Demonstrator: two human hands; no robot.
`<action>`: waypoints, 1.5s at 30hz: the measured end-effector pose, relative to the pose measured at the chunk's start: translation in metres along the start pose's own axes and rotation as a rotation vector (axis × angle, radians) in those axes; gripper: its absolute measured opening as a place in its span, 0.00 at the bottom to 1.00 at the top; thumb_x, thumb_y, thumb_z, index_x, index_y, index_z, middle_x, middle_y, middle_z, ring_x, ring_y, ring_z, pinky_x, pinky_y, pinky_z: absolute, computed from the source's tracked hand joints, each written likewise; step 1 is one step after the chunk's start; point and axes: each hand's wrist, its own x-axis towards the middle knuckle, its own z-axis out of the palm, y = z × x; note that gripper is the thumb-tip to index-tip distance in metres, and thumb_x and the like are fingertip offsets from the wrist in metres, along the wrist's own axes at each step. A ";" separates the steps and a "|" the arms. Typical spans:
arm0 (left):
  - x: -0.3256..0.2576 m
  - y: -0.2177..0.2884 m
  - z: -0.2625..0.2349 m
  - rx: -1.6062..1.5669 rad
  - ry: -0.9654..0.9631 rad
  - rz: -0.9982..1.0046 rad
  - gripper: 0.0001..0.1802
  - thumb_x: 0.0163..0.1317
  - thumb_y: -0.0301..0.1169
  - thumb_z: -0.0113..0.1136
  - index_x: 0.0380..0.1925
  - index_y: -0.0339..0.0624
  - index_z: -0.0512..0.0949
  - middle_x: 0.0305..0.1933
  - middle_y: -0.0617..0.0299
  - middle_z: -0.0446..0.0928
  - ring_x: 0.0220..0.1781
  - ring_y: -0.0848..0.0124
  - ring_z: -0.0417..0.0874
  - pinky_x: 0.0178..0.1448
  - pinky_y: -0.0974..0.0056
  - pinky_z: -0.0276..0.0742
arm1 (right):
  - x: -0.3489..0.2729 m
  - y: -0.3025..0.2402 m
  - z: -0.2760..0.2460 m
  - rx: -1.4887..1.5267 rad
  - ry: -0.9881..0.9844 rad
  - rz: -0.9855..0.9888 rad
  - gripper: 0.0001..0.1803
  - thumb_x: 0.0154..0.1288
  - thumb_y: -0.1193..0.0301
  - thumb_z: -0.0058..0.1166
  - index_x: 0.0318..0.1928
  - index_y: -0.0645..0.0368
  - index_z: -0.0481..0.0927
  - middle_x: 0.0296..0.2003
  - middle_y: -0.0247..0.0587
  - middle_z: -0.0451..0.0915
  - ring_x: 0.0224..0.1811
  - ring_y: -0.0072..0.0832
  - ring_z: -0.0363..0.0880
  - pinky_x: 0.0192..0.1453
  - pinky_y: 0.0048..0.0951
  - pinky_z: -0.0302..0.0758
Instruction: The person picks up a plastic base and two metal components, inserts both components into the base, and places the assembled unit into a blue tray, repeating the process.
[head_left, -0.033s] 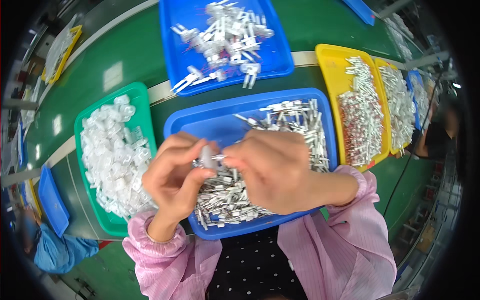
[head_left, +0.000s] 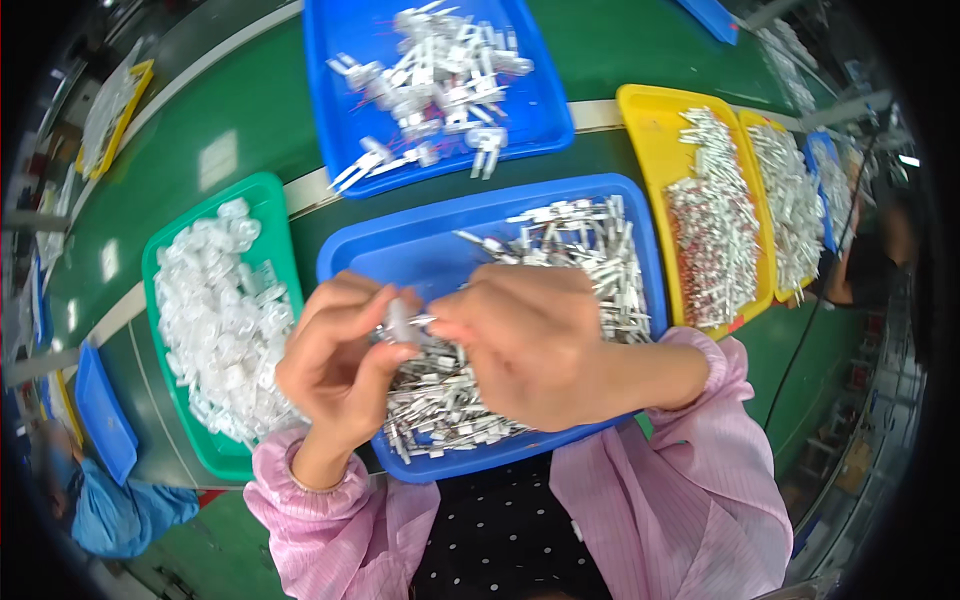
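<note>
Nothing's really moved: both hands still meet over the blue tray [head_left: 360, 262], left hand [head_left: 340, 370] pinching a clear cap [head_left: 399, 320], right hand [head_left: 535, 345] gripping a metal pin [head_left: 425, 322] lying sideways toward it.

Bright overhead light is flooding the bench, glaring in white patches off the green conveyor belt [head_left: 215, 160] far left. Shadows are staying soft. Fisheye bending is curving edges, the dark rim is vignetting, and the corners are blurring.
</note>
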 end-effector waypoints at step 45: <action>0.006 -0.005 -0.002 -0.846 0.065 -0.574 0.20 0.60 0.23 0.53 0.52 0.29 0.66 0.46 0.41 0.75 0.39 0.60 0.81 0.39 0.67 0.79 | 0.008 0.014 -0.050 0.417 -0.074 0.218 0.10 0.45 0.88 0.58 0.31 0.66 0.81 0.27 0.43 0.80 0.29 0.23 0.77 0.31 0.20 0.71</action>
